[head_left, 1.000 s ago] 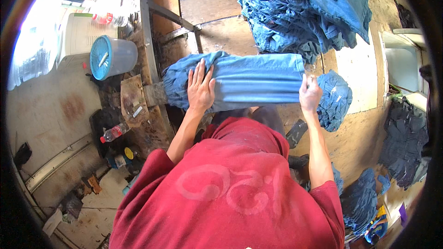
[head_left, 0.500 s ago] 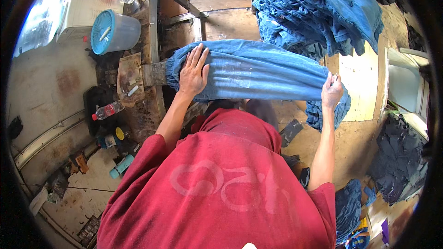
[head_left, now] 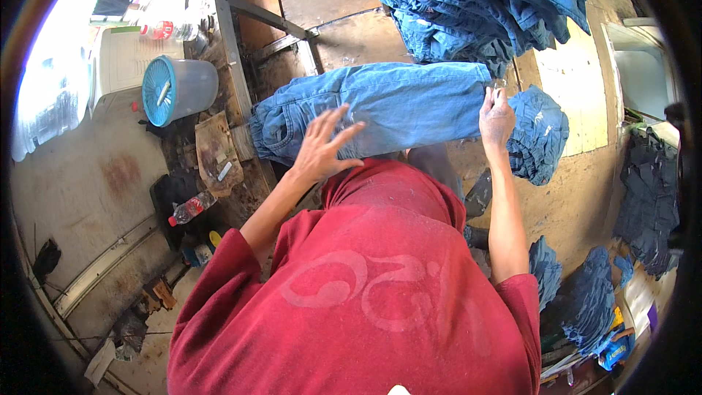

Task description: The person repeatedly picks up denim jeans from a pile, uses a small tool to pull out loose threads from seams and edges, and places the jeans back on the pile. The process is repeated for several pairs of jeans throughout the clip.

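A pair of blue denim pants (head_left: 417, 102) lies stretched crosswise in front of me, its gathered waist to the left and its leg end to the right. The pants are over a narrow support, which shows just past the waist. My left hand (head_left: 322, 148) hovers over or lightly touches the near side by the pocket, fingers spread. At the leg's right edge my right hand (head_left: 496, 115) is closed. Something small and pale shows at its fingertips, too small to name. Just beyond it is a bunched denim piece (head_left: 540, 135).
A tall heap of denim (head_left: 475, 7) stands at the far right. On the left are a clear bucket with a blue lid (head_left: 159, 92), a plastic bottle (head_left: 191, 207) and a stained pad (head_left: 216, 150). Dark cloth (head_left: 647, 205) and more denim (head_left: 585, 300) lie at right.
The pants now lie flatter, with the pocket and a straight leg edge showing. My left hand has lifted its fingers and moved nearer me; my right hand has shifted left. The view has turned slightly.
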{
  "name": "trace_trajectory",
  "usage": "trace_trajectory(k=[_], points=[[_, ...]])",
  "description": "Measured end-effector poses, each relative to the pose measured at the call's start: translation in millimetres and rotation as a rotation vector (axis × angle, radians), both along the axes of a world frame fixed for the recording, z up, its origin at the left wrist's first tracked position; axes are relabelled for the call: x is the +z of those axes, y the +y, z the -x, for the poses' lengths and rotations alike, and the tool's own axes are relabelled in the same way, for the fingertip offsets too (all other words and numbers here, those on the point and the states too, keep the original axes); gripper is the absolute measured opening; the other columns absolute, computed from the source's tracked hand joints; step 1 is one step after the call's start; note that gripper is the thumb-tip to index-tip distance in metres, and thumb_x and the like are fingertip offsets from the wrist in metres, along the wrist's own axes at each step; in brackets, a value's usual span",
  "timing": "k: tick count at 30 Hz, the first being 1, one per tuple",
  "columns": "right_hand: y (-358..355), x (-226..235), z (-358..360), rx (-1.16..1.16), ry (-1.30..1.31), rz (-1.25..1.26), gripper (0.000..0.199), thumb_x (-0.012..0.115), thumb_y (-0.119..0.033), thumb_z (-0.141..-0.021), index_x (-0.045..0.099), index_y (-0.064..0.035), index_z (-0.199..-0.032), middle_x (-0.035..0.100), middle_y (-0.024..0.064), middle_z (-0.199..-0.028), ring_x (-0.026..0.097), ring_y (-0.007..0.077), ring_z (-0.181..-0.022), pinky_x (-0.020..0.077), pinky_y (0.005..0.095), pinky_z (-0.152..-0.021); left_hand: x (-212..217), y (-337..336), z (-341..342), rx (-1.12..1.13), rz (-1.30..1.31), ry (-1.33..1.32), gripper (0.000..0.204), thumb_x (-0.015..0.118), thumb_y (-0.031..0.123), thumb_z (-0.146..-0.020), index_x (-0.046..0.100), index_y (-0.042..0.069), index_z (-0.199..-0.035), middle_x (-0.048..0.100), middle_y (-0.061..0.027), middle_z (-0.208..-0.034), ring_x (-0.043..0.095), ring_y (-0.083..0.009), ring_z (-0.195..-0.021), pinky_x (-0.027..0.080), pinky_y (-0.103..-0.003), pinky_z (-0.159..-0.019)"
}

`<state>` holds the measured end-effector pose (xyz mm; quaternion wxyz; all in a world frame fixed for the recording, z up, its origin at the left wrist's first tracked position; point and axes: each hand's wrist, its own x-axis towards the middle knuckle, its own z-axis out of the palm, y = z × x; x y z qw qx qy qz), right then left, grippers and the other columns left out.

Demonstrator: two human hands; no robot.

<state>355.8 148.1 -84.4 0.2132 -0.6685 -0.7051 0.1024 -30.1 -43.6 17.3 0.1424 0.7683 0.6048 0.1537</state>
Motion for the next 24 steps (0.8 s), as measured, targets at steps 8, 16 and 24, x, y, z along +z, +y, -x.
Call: trace_trajectory(k=[8, 16, 24], points=[[4.5, -7.3, -0.7, -0.021, -0.065, -0.01, 0.029, 0.061, -0.035, -0.108, 0.055, -0.0099, -0.095, 0.069, 0.0236, -0.071, 0.071, 0.045, -0.068, 0.0534, 0.0554, -0.056, 3.1, 16.4, 11.1, -0.125, 0.265, -0.266, 0.024, 0.082, 0.023, -0.088, 0.078, 0.009, -0.106, 0.065, -0.012, -0.13, 0.07, -0.0304, -0.1, 0.06, -0.041, -0.089], [8.9, -12.2, -4.8, -0.033, -0.063, -0.038, 0.027, 0.062, -0.034, -0.107, 0.058, -0.0089, -0.098, 0.071, 0.0234, -0.076, 0.072, 0.0457, -0.071, 0.0547, 0.0557, -0.059, 82.5, 140.8, 41.6, -0.062, -0.173, -0.11, 0.015, 0.074, 0.003, -0.085, 0.079, 0.007, -0.099, 0.077, -0.0116, -0.095, 0.076, -0.028, -0.087, 0.062, -0.039, -0.078], [33.0, -15.6, -20.8, -0.088, -0.061, 0.135, 0.03, 0.06, -0.039, -0.106, 0.061, -0.0094, -0.104, 0.075, 0.0241, -0.091, 0.073, 0.0471, -0.085, 0.0562, 0.0589, -0.071, 46.4, 201.0, 68.9, 0.051, 0.107, -0.054, 0.095, 0.079, 0.016, -0.092, 0.02, 0.007, -0.167, 0.051, -0.0312, -0.152, 0.064, -0.0501, -0.121, 0.051, -0.051, -0.107]])
